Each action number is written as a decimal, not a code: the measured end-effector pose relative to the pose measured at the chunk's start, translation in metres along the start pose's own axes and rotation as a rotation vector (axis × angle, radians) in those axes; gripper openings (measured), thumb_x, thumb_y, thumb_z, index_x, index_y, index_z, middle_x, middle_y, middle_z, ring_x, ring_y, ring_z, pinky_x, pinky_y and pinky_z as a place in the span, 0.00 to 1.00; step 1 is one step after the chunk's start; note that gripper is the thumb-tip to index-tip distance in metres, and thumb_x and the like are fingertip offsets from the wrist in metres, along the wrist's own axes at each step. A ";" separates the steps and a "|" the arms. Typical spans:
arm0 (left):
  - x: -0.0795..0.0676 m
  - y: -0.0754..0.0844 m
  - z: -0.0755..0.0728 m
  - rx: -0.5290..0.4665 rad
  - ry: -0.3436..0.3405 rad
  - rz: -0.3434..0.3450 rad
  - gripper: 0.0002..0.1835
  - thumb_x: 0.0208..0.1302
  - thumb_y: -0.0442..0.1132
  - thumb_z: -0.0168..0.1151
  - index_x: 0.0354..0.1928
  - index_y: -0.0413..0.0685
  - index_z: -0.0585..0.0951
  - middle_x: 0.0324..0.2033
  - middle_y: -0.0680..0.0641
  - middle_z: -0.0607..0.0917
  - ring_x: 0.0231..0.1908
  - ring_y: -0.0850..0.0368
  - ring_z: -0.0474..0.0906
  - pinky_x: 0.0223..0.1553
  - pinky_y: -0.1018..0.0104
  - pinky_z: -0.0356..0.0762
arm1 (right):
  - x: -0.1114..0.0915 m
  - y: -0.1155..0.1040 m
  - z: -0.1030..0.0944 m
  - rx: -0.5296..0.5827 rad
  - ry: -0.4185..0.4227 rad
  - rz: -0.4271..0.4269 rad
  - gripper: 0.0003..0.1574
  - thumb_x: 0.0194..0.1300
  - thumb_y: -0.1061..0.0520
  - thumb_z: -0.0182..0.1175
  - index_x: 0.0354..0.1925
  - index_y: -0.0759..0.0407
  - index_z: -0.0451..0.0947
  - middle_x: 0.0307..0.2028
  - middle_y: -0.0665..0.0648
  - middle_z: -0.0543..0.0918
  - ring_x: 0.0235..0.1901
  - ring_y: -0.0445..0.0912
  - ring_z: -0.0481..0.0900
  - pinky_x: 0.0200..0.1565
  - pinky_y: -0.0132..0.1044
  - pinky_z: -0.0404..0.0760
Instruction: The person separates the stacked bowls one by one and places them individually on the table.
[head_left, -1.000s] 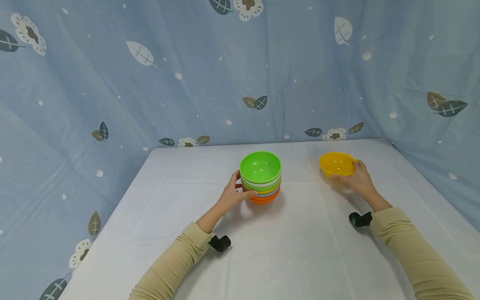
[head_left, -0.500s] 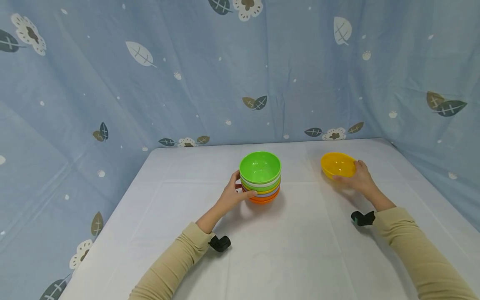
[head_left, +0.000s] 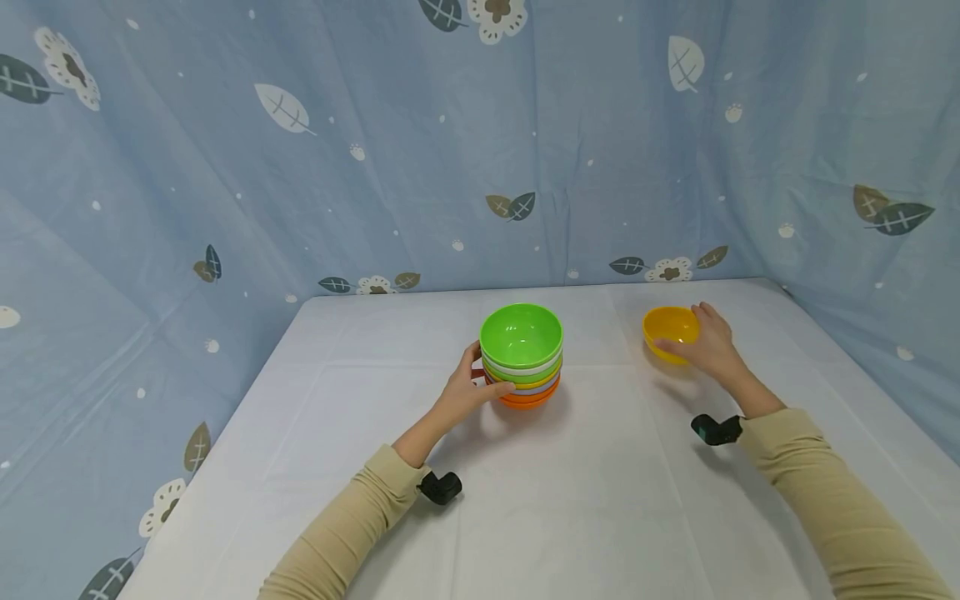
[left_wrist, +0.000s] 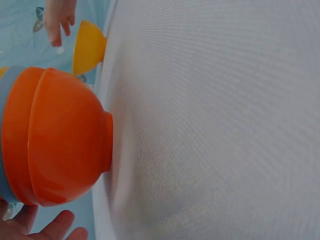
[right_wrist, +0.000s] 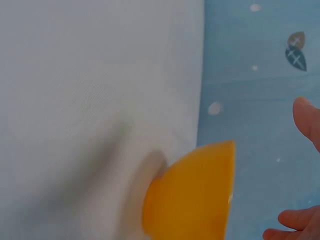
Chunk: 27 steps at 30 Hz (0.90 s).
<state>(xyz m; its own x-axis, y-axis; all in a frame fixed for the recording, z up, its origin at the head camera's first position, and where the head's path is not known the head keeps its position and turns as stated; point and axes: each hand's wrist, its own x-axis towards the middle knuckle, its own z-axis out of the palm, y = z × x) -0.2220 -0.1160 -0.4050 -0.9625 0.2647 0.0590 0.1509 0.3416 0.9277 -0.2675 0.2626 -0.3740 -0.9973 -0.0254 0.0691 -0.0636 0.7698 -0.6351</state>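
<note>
A stack of nested bowls (head_left: 521, 337) stands near the middle of the table, bright green on top, with white, green, yellow, grey and orange below. My left hand (head_left: 467, 393) grips its left side, thumb across the front. The orange bowl (left_wrist: 65, 140) at the bottom shows closely in the left wrist view. To the right, a single yellow bowl (head_left: 664, 323) sits upright on the cloth. Over its right side hovers my right hand (head_left: 708, 343), fingers and thumb spread. The right wrist view has the fingers (right_wrist: 307, 120) apart from the yellow bowl's rim.
A white cloth covers the table (head_left: 570, 500). Behind it and to the left hangs a blue curtain (head_left: 420, 167) with leaf and flower prints. A small black device (head_left: 441, 487) sits at the left wrist, and another black device (head_left: 716, 429) at the right.
My right hand has let go of the yellow bowl and risen slightly, shifting left over its rim. The left hand and the stack have stayed in place.
</note>
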 end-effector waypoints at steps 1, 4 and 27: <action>0.000 0.000 0.000 0.000 -0.001 -0.001 0.50 0.50 0.55 0.67 0.70 0.53 0.48 0.65 0.45 0.58 0.56 0.47 0.65 0.52 0.52 0.70 | 0.000 -0.002 0.000 0.008 -0.004 -0.001 0.63 0.56 0.38 0.60 0.66 0.79 0.39 0.66 0.78 0.38 0.63 0.73 0.39 0.59 0.68 0.47; 0.000 0.001 0.000 -0.005 -0.010 -0.007 0.50 0.52 0.51 0.67 0.70 0.52 0.47 0.66 0.44 0.57 0.57 0.46 0.64 0.52 0.52 0.70 | 0.000 -0.011 0.002 0.042 -0.005 -0.017 0.61 0.56 0.40 0.60 0.66 0.77 0.40 0.66 0.77 0.39 0.64 0.72 0.40 0.60 0.67 0.47; -0.018 0.034 -0.002 -0.010 -0.031 0.001 0.46 0.56 0.43 0.64 0.70 0.44 0.47 0.66 0.39 0.57 0.57 0.41 0.63 0.53 0.52 0.69 | -0.023 -0.107 0.025 0.189 -0.229 -0.122 0.62 0.54 0.38 0.63 0.71 0.59 0.40 0.70 0.66 0.43 0.68 0.64 0.43 0.61 0.65 0.51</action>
<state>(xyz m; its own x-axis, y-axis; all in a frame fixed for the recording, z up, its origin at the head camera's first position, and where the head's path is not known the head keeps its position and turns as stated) -0.1995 -0.1106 -0.3735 -0.9548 0.2931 0.0484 0.1493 0.3326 0.9312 -0.2384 0.1655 -0.3268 -0.9629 -0.2699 -0.0082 -0.1674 0.6204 -0.7662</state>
